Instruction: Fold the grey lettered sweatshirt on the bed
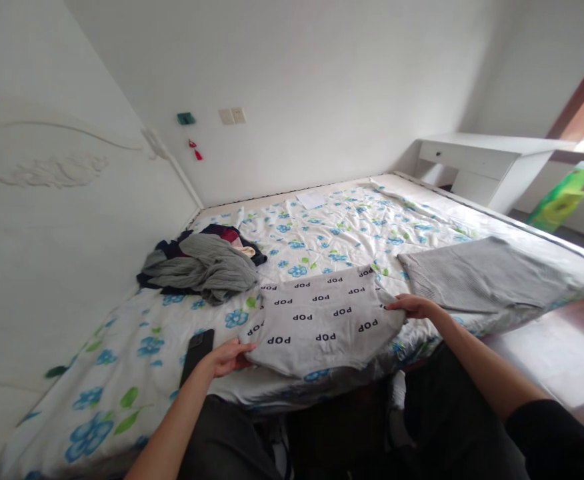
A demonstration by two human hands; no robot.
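A light grey garment with black "POP" lettering (317,320) lies spread on the bed near its front edge, the letters upside down. My left hand (228,357) pinches its lower left corner. At the right side, my right hand (412,307) grips another edge of the same garment. To the right of it a plain grey garment (477,273) lies flat. A heap of dark and grey clothes (207,263) sits on the left part of the bed. Beside my left hand is a black phone-like object (197,352).
The bed (137,360) has a white sheet with blue flowers. A paper (311,200) lies near the wall. A white desk (477,157) stands at the back right, with a green and yellow bag (567,200) beside it. My legs are below the bed's front edge.
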